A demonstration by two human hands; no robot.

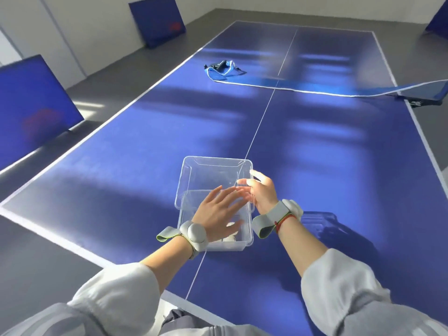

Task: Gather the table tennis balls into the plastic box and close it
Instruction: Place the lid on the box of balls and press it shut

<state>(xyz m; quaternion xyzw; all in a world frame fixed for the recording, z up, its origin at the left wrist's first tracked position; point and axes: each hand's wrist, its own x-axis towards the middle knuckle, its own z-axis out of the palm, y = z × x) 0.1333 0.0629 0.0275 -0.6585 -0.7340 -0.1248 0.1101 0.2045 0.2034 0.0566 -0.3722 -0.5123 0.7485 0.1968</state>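
A blue table [315, 154] with white edge lines and a white centre line filled most of the view, lit in pale bands. At 12 o'clock the net [303, 86] lay slack and flat across the table, one end bunched in a heap [224, 68] toward 11 o'clock, the other running off to a clamp [423, 98] at the table's edge at 2 o'clock. On the grey floor [31, 251], blue barriers stood at 9 o'clock [31, 103], at 11 o'clock [157, 20] against the white wall [80, 27], and at 1 o'clock [438, 23].
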